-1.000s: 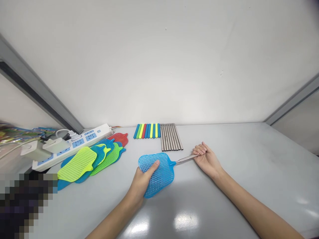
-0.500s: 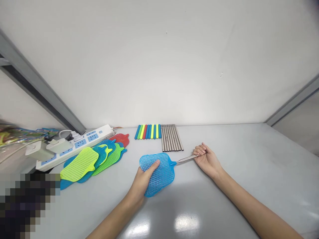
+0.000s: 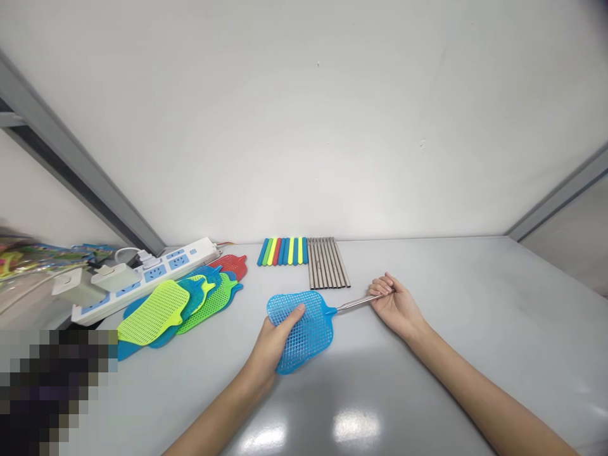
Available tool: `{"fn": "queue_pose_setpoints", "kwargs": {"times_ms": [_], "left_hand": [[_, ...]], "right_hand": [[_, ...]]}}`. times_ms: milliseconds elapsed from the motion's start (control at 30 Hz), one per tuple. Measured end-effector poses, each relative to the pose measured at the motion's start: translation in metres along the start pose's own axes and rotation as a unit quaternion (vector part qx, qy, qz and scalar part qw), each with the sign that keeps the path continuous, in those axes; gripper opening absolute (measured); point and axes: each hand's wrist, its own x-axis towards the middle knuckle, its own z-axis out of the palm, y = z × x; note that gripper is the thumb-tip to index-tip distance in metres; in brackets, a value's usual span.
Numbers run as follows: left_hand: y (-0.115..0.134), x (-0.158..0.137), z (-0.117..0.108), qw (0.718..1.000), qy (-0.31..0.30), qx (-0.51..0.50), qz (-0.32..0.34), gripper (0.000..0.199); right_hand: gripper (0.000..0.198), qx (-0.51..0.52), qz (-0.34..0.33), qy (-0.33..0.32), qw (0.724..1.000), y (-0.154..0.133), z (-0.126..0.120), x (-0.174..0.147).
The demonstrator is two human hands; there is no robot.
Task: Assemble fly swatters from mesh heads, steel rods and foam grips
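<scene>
A blue mesh fly swatter head [image 3: 311, 332] is gripped by my left hand [image 3: 274, 345], thumb on top and the other fingers hidden beneath. From its neck a thin metal rod [image 3: 354, 304] runs right and slightly up. My right hand [image 3: 395, 304], palm turned up, has its fingers curled around the rod's far end. Behind the swatter head, several metal tubes [image 3: 327, 263] lie side by side. Left of them is a row of coloured handle grips [image 3: 282, 251] in blue, green, yellow and red.
At the left, several loose swatter heads [image 3: 154, 313] overlap in a pile against a white power strip [image 3: 183, 261] with plugged-in adapters [image 3: 78, 288]. Plastic-wrapped items [image 3: 28, 259] sit at the far left. A pale wall [image 3: 332, 126] rises behind the grey table [image 3: 475, 304].
</scene>
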Motion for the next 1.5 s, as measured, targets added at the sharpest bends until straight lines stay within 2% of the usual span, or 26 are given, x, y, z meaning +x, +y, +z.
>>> {"fn": "queue_pose_setpoints", "kwargs": {"times_ms": [333, 467, 700, 900, 1167, 1500], "left_hand": [[-0.004, 0.005, -0.003, 1.000, 0.010, -0.023, 0.010, 0.034], [-0.008, 0.007, -0.004, 0.998, 0.038, -0.035, 0.048, 0.033], [-0.015, 0.011, -0.007, 0.993, 0.044, -0.067, 0.091, 0.032], [-0.018, 0.013, -0.008, 0.988, 0.037, -0.056, 0.138, 0.030], [-0.018, 0.015, -0.008, 0.977, 0.076, -0.020, 0.201, 0.035], [-0.019, 0.016, -0.009, 0.971, 0.100, 0.014, 0.217, 0.036]], "right_hand": [[0.025, -0.051, -0.008, 0.017, 0.999, 0.000, 0.002, -0.001], [0.025, -0.066, -0.004, 0.019, 0.998, -0.001, 0.002, -0.001], [0.024, -0.048, 0.008, 0.026, 0.998, -0.002, 0.003, -0.001], [0.025, -0.058, 0.006, 0.033, 0.998, -0.002, 0.003, -0.001], [0.024, -0.062, 0.005, 0.035, 0.997, -0.003, 0.003, -0.002], [0.023, -0.046, 0.004, 0.032, 0.998, -0.003, 0.001, 0.000]]}}
